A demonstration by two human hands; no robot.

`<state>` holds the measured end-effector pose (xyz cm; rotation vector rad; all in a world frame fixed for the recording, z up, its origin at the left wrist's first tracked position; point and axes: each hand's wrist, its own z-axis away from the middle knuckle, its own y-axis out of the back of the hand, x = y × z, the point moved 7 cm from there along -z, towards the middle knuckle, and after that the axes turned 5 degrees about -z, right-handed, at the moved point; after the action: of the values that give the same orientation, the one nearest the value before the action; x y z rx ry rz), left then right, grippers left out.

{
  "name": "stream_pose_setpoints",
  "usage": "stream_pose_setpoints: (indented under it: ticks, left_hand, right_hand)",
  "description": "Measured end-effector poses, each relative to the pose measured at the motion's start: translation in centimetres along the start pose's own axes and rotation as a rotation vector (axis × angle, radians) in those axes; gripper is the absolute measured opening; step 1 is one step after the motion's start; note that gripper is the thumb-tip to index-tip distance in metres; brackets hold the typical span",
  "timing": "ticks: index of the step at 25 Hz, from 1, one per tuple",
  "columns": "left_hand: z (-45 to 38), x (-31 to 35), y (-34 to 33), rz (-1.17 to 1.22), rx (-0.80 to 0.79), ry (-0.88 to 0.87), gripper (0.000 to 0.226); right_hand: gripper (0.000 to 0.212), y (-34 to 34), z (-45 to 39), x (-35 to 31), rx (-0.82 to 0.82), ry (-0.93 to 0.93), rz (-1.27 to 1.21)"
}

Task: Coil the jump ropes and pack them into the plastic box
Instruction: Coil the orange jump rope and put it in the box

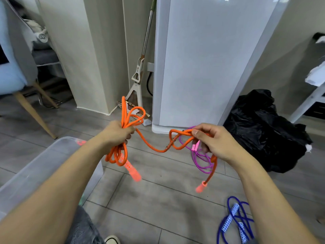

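Fingers (127,133) of left hand (116,133) curled tight round a bundle of orange jump rope (154,149) loops. Loops standing out above the fist, more hanging below it, with one orange handle (132,170) dangling lowest, blurred. From the fist, a single strand sagging rightward across the gap to right hand (214,141). Thumb and fingers (197,132) there pinching a fold of the same orange rope, together with a purple jump rope (202,161) gathered in thin loops under the palm, its pink handle (196,146) just beside the fingers. Second orange handle (201,187) hanging below the right hand, clear of the floor (149,199).

Near left, under the left forearm: clear plastic box (44,166), resting on the floor, something orange dimly visible through its far wall. Near right, on the floor beside the right forearm: blue jump rope (233,221) in a loose heap, patterned blue-and-white handles among the loops. Farther right: black plastic bag (263,129) slumped on the floor. Far centre: tall white appliance (211,59), mop (140,71) leaning to its left. Far left: pale blue chair (10,73) on wooden legs.
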<state>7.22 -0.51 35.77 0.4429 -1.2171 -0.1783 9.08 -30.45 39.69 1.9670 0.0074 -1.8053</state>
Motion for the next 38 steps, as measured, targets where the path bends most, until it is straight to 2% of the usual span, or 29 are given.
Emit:
stream_pose_setpoints:
  ticks: [3,7,10,12,13,16,19,21,22,23,25,26,27,28,30,34,38]
  left_hand:
    - [0.9,0.6,-1.6,-0.295,-0.104,-0.044,0.013]
    - [0.9,-2.9,-6.0,-0.390,-0.275,0.134,0.013]
    - [-0.1,-7.7,-7.5,-0.571,-0.374,0.263,0.012]
    - [-0.5,-10.0,-7.7,-0.607,-0.402,0.297,0.010]
    - [-0.6,-10.8,-7.9,-0.585,-0.422,0.306,0.010]
    - [-0.6,-12.5,-8.9,-0.584,-0.523,0.333,0.023]
    - [-0.5,-13.0,-9.1,-0.821,-0.590,0.287,0.030]
    - [-0.2,-11.4,-8.6,-0.965,-0.573,0.236,0.037]
    - [-0.3,-9.0,-8.3,-0.977,-0.504,0.126,0.036]
    - [-0.3,-5.7,-7.9,-0.890,-0.385,-0.036,0.031]
    - [1.3,1.0,-6.6,-0.380,-0.206,-0.268,0.026]
    - [3.0,3.6,-6.4,-0.159,-0.233,-0.354,0.027]
    - [4.5,5.3,-6.4,-0.062,-0.292,-0.429,0.026]
    - [5.7,6.5,-6.5,-0.102,-0.315,-0.507,0.022]
    - [6.6,7.1,-5.8,-0.243,-0.234,-0.609,0.013]
    - [4.8,6.4,-2.4,-0.066,-0.015,-0.511,0.016]
    - [3.3,4.9,-0.4,0.228,0.144,-0.360,0.024]
  right_hand:
    - [0.006,0.7,0.2,-1.4,0.075,0.117,0.144]
    - [0.009,0.5,0.0,-1.8,0.154,0.067,0.065]
    - [0.011,1.2,-0.1,-0.6,0.192,-0.128,-0.305]
    - [0.011,0.8,0.1,-0.2,0.099,-0.260,-0.604]
    - [0.012,0.5,0.2,-0.2,0.048,-0.288,-0.650]
    - [0.013,-0.7,0.4,-0.8,-0.063,-0.256,-0.589]
    - [0.010,-2.1,0.3,-1.2,-0.098,-0.216,-0.503]
    - [0.010,-3.0,0.2,-1.0,-0.114,-0.232,-0.453]
    - [0.010,-3.4,0.3,-0.8,-0.122,-0.246,-0.427]
    - [0.011,-3.9,0.3,-0.6,-0.132,-0.254,-0.400]
    - [0.011,-4.8,0.3,-0.4,-0.164,-0.248,-0.335]
    - [0.010,-5.3,0.3,-0.5,-0.182,-0.240,-0.310]
    - [0.008,-5.7,0.3,-0.6,-0.193,-0.234,-0.307]
    - [0.006,-6.1,0.4,-0.7,-0.200,-0.231,-0.322]
    - [0.012,-6.2,0.4,-0.7,-0.231,-0.241,-0.339]
    - [0.016,-5.0,0.8,0.3,-0.385,-0.250,-0.246]
    - [0.025,-3.1,0.9,1.9,-0.310,-0.349,-0.217]
